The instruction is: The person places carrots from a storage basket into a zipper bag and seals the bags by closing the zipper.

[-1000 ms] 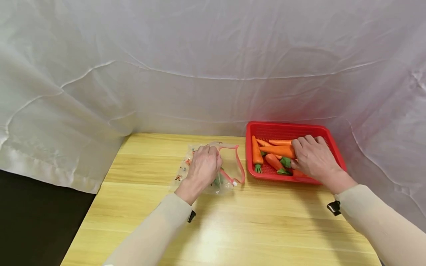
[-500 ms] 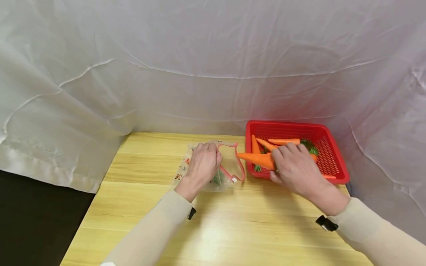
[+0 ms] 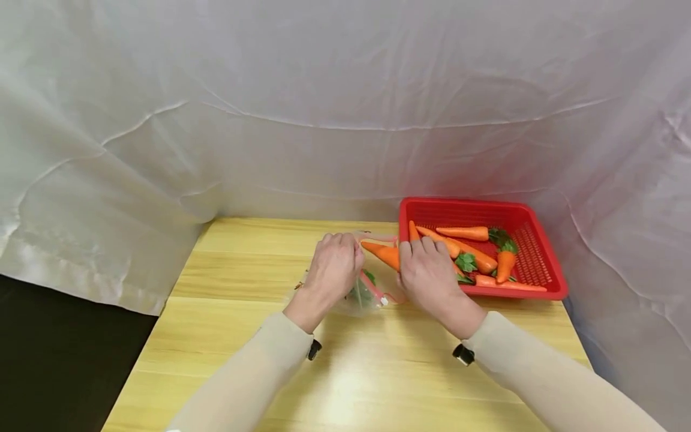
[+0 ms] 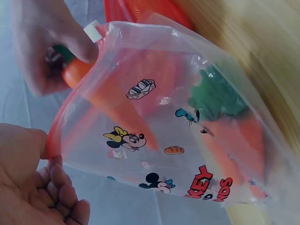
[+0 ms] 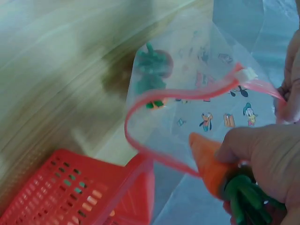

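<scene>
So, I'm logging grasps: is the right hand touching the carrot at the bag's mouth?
Touching. The right wrist view shows the right hand gripping the carrot, thumb against its orange side.

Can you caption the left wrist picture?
Left grip pinches a cartoon bag; right grip holds a carrot at its mouth.

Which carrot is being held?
The carrot in the right hand, tip toward the open bag; it alone is gripped. The other carrots lie in the red basket or bag.
</scene>
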Available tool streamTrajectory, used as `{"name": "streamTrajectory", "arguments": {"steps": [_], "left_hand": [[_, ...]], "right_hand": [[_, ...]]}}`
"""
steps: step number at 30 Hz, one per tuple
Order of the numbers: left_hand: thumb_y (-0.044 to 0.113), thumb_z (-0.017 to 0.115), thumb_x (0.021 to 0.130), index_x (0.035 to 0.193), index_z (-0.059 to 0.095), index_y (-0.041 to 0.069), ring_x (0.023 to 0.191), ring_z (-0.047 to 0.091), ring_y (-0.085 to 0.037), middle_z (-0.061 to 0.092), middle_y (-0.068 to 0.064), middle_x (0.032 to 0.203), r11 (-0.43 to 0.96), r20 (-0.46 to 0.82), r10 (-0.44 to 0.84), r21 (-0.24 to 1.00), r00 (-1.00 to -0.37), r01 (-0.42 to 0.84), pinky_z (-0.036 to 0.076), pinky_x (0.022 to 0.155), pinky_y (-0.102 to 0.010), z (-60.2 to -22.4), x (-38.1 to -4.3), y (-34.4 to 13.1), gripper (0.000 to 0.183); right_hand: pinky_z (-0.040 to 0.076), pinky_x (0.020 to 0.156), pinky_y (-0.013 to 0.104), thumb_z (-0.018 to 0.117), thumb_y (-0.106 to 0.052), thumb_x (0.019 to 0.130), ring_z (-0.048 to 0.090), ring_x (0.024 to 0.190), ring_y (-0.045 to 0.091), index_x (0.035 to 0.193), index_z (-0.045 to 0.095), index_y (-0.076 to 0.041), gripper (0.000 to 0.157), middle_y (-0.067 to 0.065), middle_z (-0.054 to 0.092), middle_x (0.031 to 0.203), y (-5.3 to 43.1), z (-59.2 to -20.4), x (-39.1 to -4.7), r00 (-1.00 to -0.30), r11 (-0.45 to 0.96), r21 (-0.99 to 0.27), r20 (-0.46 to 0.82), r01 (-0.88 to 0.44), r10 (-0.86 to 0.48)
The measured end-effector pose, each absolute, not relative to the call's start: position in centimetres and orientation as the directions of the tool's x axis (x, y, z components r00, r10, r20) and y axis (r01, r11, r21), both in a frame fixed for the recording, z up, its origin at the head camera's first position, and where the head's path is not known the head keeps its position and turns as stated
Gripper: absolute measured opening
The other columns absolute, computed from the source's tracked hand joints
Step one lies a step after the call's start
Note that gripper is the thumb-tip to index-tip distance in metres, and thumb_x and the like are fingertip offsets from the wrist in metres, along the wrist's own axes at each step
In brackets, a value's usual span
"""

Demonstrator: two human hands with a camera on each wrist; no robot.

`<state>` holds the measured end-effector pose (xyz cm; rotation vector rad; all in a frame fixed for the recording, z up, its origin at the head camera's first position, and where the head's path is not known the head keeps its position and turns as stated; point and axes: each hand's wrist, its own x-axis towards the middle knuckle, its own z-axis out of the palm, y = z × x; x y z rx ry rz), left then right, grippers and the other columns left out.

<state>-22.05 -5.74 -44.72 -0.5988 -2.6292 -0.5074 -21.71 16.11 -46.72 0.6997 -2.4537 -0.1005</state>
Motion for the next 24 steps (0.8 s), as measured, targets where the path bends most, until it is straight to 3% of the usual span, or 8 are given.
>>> {"name": "streamTrajectory", "arguments": {"steps": [6, 14, 24], "left_hand": [[0.011, 0.063, 0.097, 0.076, 0.056, 0.008, 0.068, 0.051, -0.022, 0.048, -0.001, 0.066, 0.863, 0.470, 0.344, 0.183, -0.813, 0.471, 0.043, 0.068, -0.032, -44.0, -21.4, -4.9, 0.022], [0.013, 0.066, 0.093, 0.075, 0.056, 0.011, 0.064, 0.045, -0.020, 0.044, 0.002, 0.063, 0.891, 0.489, 0.367, 0.060, -0.791, 0.450, 0.038, 0.061, -0.028, -43.4, -20.6, -4.1, 0.021], [0.012, 0.069, 0.089, 0.077, 0.059, 0.009, 0.062, 0.049, -0.020, 0.053, 0.000, 0.065, 0.884, 0.509, 0.349, 0.100, -0.787, 0.457, 0.040, 0.062, -0.029, -43.2, -20.5, -3.7, 0.017]], "right_hand": [[0.039, 0.062, 0.041, 0.080, -0.024, 0.079, 0.057, 0.074, 0.035, 0.090, 0.055, -0.003, 0.034, 0.013, 0.064, 0.079, 15.1, -47.6, -22.0, -0.644, 0.832, 0.245, 0.538, -0.498, -0.544], [0.033, 0.060, 0.038, 0.078, -0.025, 0.081, 0.054, 0.070, 0.032, 0.089, 0.055, -0.004, 0.032, 0.011, 0.061, 0.072, 15.3, -49.1, -22.6, -0.623, 0.816, 0.247, 0.542, -0.523, -0.564], [0.039, 0.066, 0.040, 0.073, -0.021, 0.090, 0.058, 0.081, 0.033, 0.092, 0.057, -0.005, 0.023, 0.009, 0.061, 0.074, 14.1, -49.1, -23.0, -0.705, 0.838, 0.225, 0.458, -0.496, -0.541]]}}
